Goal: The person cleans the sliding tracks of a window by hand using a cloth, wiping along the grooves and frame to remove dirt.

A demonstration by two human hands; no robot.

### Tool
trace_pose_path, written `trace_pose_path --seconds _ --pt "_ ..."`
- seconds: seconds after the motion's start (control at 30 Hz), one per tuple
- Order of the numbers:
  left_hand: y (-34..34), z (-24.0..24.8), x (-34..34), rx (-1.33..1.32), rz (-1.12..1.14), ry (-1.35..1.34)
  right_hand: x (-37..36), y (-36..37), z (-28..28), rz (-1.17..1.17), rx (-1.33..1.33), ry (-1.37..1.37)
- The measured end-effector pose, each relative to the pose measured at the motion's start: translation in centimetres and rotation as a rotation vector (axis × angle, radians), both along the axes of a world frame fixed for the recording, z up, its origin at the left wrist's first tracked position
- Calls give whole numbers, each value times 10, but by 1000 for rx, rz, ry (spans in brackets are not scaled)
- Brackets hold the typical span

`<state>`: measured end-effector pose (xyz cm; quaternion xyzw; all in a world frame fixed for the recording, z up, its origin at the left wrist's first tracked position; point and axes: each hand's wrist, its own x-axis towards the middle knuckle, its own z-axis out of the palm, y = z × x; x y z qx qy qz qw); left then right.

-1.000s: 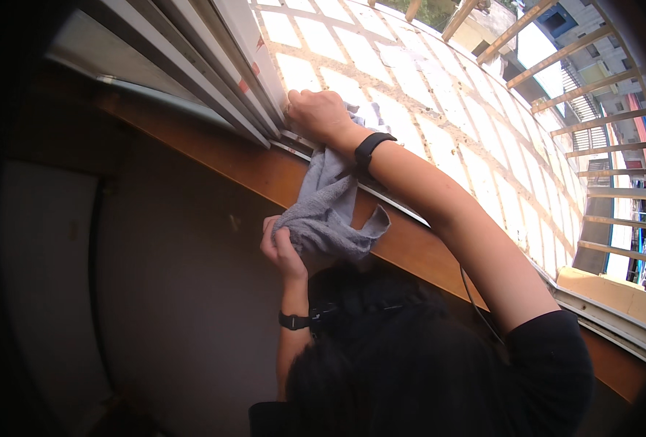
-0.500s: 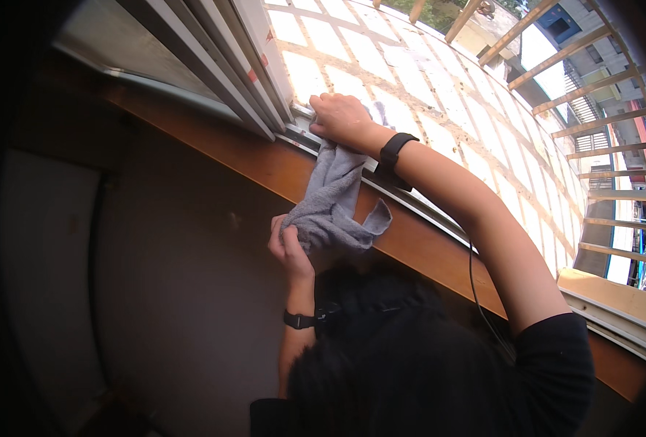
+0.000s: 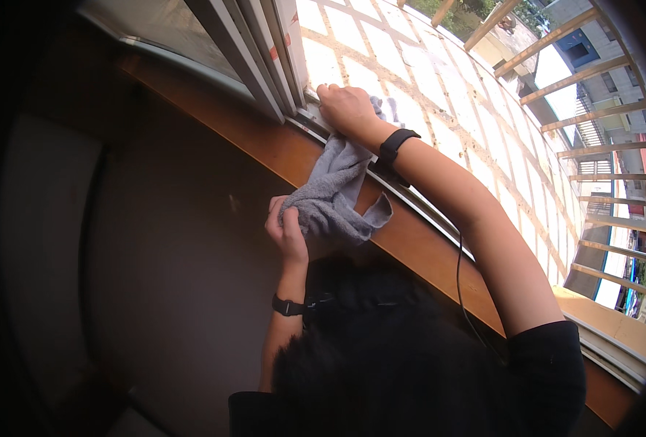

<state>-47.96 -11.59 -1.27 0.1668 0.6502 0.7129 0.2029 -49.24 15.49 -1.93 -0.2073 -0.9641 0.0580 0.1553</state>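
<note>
A grey towel (image 3: 335, 182) hangs in folds between my two hands, across the brown wooden sill (image 3: 279, 149). My left hand (image 3: 286, 224) is closed round its lower end, on the near side of the sill. Over the window track (image 3: 310, 127), my right hand (image 3: 350, 111) is closed on the upper end, beside the edge of the sliding window frame (image 3: 264, 58). A bit of the cloth shows past the right wrist on the outer side. The fingertips of my right hand are partly hidden. Each wrist wears a black band.
Beyond the track lies a sunlit outer ledge (image 3: 439, 109) striped with bar shadows. A row of bars (image 3: 585, 109) closes it off, with buildings behind. A thin black cable (image 3: 460, 291) hangs by my right arm. Below the sill is a dark wall (image 3: 170, 240).
The view has shifted a little. My right hand has edged slightly along the track with the towel, and more cloth shows beyond its wrist. My left hand keeps its hold.
</note>
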Motion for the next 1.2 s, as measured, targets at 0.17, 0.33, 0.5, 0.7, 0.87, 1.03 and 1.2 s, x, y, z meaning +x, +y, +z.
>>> trace_pose_path --seconds 0.17,0.33,0.5,0.7,0.87,1.03,1.2 --pt "-6 -3 -1 -49 -9 18 63 -12 13 35 6 -82" --pt "-1 -11 3 -27 -26 -19 49 -3 18 34 -66 -209" --pt "-3 -5 -2 -26 -7 10 -21 6 10 62 -13 -62" --pt "-9 -6 -6 -31 5 17 12 -2 14 7 -65 -96" --pt "-1 -13 -7 -1 -44 7 76 -13 21 -17 -134 -209" --pt "18 -1 -6 -55 -143 212 137 -21 34 -112 -195 -298" --pt "40 5 -15 -165 -115 515 140 -15 33 -84 -211 -247"
